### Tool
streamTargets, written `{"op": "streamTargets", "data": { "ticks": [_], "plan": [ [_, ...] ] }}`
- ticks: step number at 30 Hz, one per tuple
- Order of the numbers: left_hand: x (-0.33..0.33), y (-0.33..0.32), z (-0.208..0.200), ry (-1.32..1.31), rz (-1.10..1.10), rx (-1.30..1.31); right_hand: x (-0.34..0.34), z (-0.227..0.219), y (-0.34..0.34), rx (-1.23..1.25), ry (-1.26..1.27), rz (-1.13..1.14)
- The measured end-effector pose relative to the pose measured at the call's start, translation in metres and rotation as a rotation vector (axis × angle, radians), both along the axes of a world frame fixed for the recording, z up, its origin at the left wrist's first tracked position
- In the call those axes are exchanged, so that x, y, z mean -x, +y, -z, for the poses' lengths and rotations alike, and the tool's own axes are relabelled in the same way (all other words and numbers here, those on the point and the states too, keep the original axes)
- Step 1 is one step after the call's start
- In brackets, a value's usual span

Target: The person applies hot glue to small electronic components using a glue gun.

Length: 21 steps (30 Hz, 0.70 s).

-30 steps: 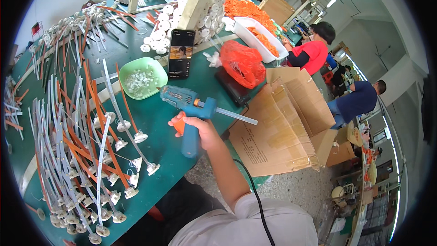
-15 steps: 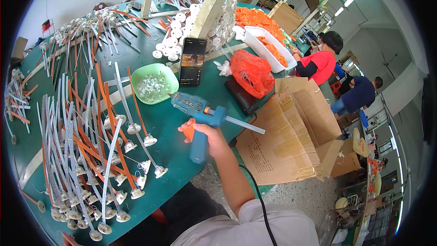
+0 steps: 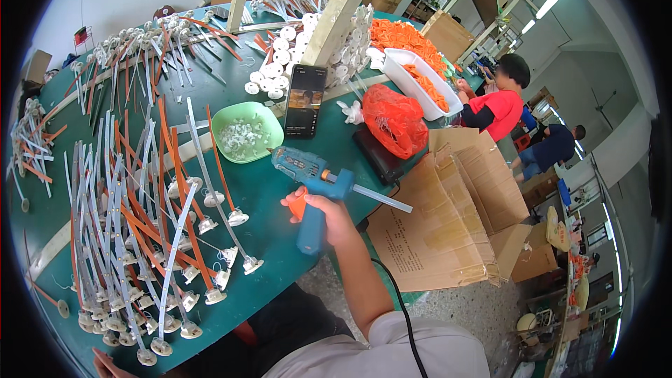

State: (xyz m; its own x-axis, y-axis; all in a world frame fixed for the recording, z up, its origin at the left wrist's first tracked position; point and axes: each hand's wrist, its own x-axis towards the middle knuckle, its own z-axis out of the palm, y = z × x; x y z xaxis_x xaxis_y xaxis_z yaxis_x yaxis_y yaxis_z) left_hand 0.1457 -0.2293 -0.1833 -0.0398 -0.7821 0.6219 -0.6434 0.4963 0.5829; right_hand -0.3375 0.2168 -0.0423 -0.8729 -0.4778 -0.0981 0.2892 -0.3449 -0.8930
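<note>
My right hand (image 3: pixel 323 215) is wrapped round the handle of a blue glue gun (image 3: pixel 311 175) with an orange trigger. A pale glue stick (image 3: pixel 383 198) juts from its back end. The nozzle points left, close to the rim of a light green bowl (image 3: pixel 222 141) that holds small whitish translucent pieces. At the lower left edge, my left hand (image 3: pixel 108 365) shows only in part, with its fingers stretched out and nothing seen in them. Near it lies a pile of white and orange strips (image 3: pixel 129 238) with round white ends, some carrying wires.
A phone (image 3: pixel 306 101) leans by a post (image 3: pixel 343 10). Right of it are a red plastic bag (image 3: pixel 393 119), a black box (image 3: pixel 376 155) and a white tray (image 3: pixel 399 63) of orange parts. An open carton (image 3: pixel 427 224) stands at the table's right edge. Two people work beyond.
The whole view has shifted slightly, so the table things sit a little lower and further right. My right hand keeps hold of the glue gun, with its nozzle still near the bowl.
</note>
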Motion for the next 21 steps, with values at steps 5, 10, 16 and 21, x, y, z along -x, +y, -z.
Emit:
{"op": "streamTargets", "data": {
  "ticks": [5, 10, 16, 21],
  "plan": [
    [-0.003, -0.005, 0.006, -0.038, -0.024, 0.005, 0.001, 0.002, -0.001, 0.005, -0.010, -0.001],
    [-0.006, -0.004, 0.007, -0.071, -0.056, 0.007, -0.001, 0.000, -0.003, -0.010, -0.018, 0.011],
    [0.013, 0.011, -0.021, 0.077, 0.103, -0.189, 0.002, 0.003, 0.002, 0.021, -0.007, -0.019],
    [0.017, 0.012, -0.025, 0.172, 0.219, -0.221, 0.002, 0.005, 0.001, 0.029, -0.009, -0.022]
  ]
}}
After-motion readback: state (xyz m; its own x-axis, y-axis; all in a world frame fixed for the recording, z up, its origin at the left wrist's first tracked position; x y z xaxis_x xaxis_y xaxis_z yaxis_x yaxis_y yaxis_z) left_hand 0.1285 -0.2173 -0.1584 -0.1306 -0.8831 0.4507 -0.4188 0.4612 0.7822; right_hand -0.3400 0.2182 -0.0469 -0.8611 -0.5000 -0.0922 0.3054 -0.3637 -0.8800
